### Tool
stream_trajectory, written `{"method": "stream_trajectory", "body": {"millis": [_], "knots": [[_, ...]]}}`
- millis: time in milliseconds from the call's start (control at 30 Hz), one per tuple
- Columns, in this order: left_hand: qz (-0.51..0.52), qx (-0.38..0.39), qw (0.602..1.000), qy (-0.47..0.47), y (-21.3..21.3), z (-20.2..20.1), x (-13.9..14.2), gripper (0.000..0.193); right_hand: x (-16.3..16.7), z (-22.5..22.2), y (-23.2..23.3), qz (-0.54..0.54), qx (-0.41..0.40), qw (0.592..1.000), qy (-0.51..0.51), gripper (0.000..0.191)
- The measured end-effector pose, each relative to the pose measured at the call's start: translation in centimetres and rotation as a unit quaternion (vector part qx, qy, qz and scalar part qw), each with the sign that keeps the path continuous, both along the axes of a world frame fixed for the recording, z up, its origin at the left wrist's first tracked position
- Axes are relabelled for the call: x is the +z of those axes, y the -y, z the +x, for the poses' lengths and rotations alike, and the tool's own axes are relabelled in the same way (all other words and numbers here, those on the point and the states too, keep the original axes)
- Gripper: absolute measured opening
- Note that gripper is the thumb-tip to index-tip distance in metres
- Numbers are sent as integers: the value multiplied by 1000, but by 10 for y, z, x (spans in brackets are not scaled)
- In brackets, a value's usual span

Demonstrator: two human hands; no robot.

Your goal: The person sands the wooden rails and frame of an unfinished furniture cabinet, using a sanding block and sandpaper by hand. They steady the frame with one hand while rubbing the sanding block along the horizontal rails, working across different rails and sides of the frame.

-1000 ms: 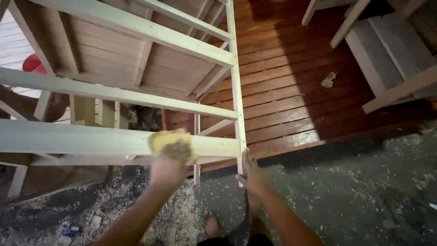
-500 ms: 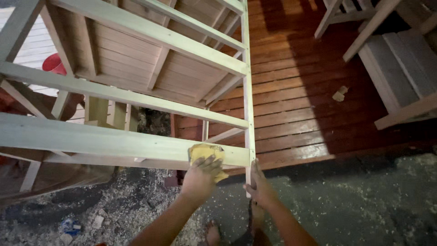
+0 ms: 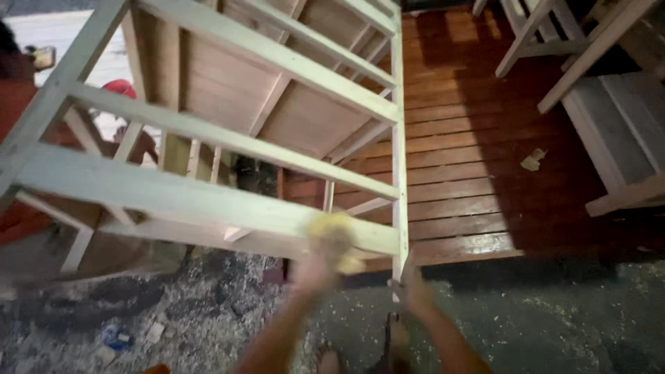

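Note:
A pale, unpainted wooden frame point(image 3: 208, 201) with several long rails lies tilted in front of me. My left hand point(image 3: 313, 273), blurred by motion, presses a yellow sanding pad point(image 3: 334, 235) against the nearest rail, close to its right end. My right hand point(image 3: 417, 291) grips the lower end of the frame's corner post point(image 3: 399, 208), just right of the pad. Both forearms reach up from the bottom of the view.
A dark red-brown slatted deck point(image 3: 471, 152) lies behind the frame, with a pale scrap point(image 3: 532, 161) on it. More pale wooden furniture point(image 3: 616, 131) stands at the top right. Sawdust covers the ground point(image 3: 208, 305) at lower left, near a small blue object point(image 3: 114, 337). A person in red point(image 3: 17, 104) is at the left edge.
My left hand has slid the yellow pad to the right along the near rail, toward the corner post. My right hand has stayed on the post.

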State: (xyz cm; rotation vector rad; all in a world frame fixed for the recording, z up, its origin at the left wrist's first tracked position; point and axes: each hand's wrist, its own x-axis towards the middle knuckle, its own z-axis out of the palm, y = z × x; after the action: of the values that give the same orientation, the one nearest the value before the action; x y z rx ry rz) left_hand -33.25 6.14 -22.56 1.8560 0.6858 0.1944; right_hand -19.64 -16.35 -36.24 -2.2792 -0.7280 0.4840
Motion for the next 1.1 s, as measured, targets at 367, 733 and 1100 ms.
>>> {"method": "stream_trajectory", "body": {"millis": [367,733,1100], "knots": [[423,314,779,340,-234,-163,92,53,72,-71,-146,-66,190,934,296,79],[-51,553,747,364,-244,-134,84,49,157,-121,-227,-112,264,945,154,132],[-230,515,680,469,-242,-156,93,52,142,-124,-233,-151,265,939,159,134]]}}
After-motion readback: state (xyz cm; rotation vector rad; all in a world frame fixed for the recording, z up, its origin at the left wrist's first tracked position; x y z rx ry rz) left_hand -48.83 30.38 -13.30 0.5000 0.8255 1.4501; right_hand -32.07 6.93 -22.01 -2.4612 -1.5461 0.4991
